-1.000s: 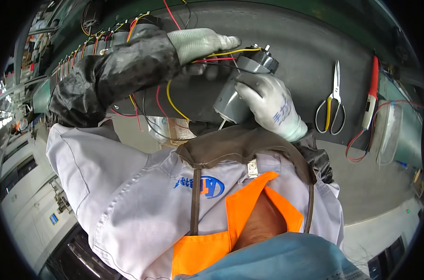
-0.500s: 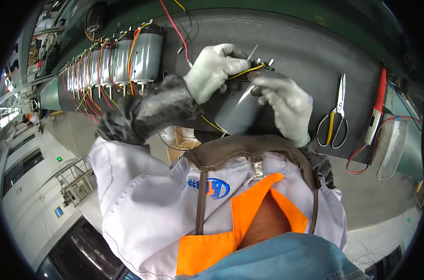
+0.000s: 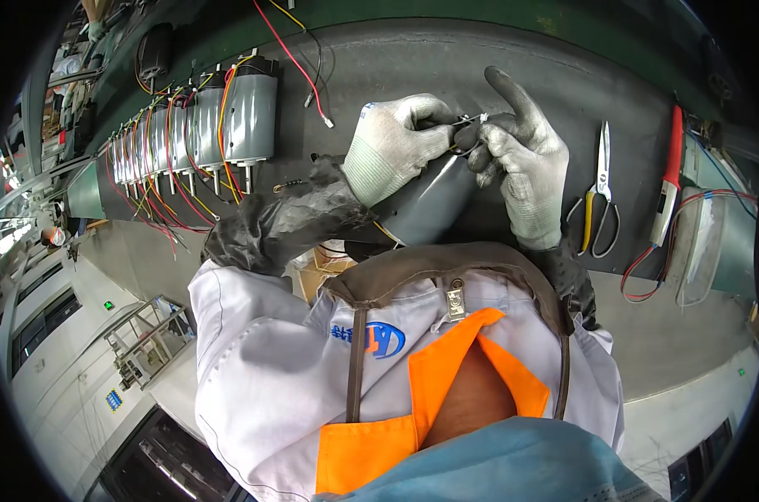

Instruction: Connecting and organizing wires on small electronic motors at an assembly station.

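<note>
A grey cylindrical motor (image 3: pixel 430 203) lies tilted on the dark bench in front of me, its far end under my gloved hands. My left hand (image 3: pixel 403 138), in a white glove, is closed in a pinch beside that end. Between its fingertips and my other hand are thin dark strands and a small white piece (image 3: pixel 483 117); what exactly the left fingers grip is hidden. My right hand (image 3: pixel 530 159), gloved with dark fingertips, has its index finger stretched away while thumb and other fingers pinch by the motor end. A yellow wire (image 3: pixel 384 232) shows at the near end.
Several similar motors (image 3: pixel 252 117) with red and yellow wires stand in a row at the left. A loose red wire (image 3: pixel 300 71) hangs over the far bench. On the right lie scissors (image 3: pixel 602 188) and a red-handled tool (image 3: pixel 673 167) with a cable. A cardboard box (image 3: pixel 311 272) sits below.
My right hand has moved up to the motor's far end and its index finger now stretches out. The pale strip that stuck up by my left fingers no longer shows upright.
</note>
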Demonstrator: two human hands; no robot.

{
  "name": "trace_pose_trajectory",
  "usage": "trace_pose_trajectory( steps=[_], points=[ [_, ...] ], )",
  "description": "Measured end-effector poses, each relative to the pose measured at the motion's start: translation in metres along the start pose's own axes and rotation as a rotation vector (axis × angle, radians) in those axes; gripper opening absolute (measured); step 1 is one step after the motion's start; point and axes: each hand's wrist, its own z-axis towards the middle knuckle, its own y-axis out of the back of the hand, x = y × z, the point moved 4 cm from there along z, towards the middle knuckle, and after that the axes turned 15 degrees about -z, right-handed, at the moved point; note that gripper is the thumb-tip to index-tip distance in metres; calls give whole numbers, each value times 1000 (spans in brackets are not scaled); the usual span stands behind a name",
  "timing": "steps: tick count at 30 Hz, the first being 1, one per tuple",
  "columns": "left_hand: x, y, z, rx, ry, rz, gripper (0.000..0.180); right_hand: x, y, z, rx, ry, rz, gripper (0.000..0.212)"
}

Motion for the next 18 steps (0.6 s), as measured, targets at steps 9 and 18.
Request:
trace_pose_trajectory(
  steps=[9, 18],
  points=[
    [2, -22, 10, 21, -40, -211, 16, 11, 23, 10, 225, 2, -155, 55],
    [-3, -19, 8, 20, 76, -89, 16, -3, 18, -7, -68, 106, 97, 56]
  ],
)
